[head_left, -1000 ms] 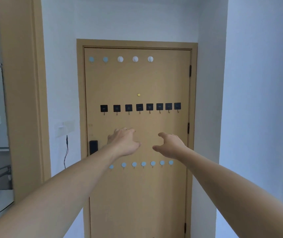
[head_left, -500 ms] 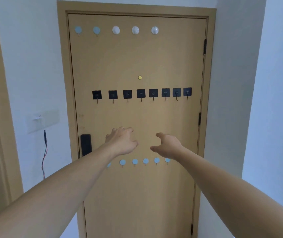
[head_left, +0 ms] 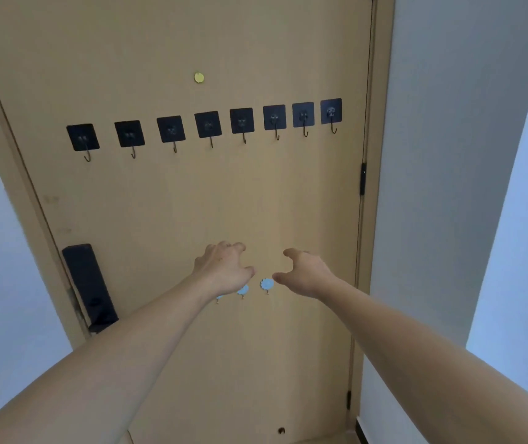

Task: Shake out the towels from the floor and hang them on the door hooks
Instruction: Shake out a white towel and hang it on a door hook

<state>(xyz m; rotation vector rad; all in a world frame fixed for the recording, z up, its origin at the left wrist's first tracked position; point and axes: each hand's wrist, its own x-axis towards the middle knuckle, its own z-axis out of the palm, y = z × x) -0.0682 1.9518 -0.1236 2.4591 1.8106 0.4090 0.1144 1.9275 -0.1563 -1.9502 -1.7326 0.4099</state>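
A tan door (head_left: 173,219) fills the view. Across it runs a row of several black square adhesive hooks (head_left: 208,125), all bare. Lower down are small pale blue round hooks (head_left: 267,284), partly hidden behind my hands. My left hand (head_left: 224,267) and my right hand (head_left: 307,272) are stretched out side by side in front of the door, fingers loosely curved, holding nothing. No towel is in view.
A black electronic lock and handle (head_left: 88,286) sits on the door's left edge. A yellow peephole cover (head_left: 199,77) is above the black hooks. Hinges (head_left: 363,179) run down the right edge. White walls (head_left: 448,187) flank the door.
The view has come much closer to the door and tilted; the top row of round hooks has left the frame. Both hands stay extended and empty.
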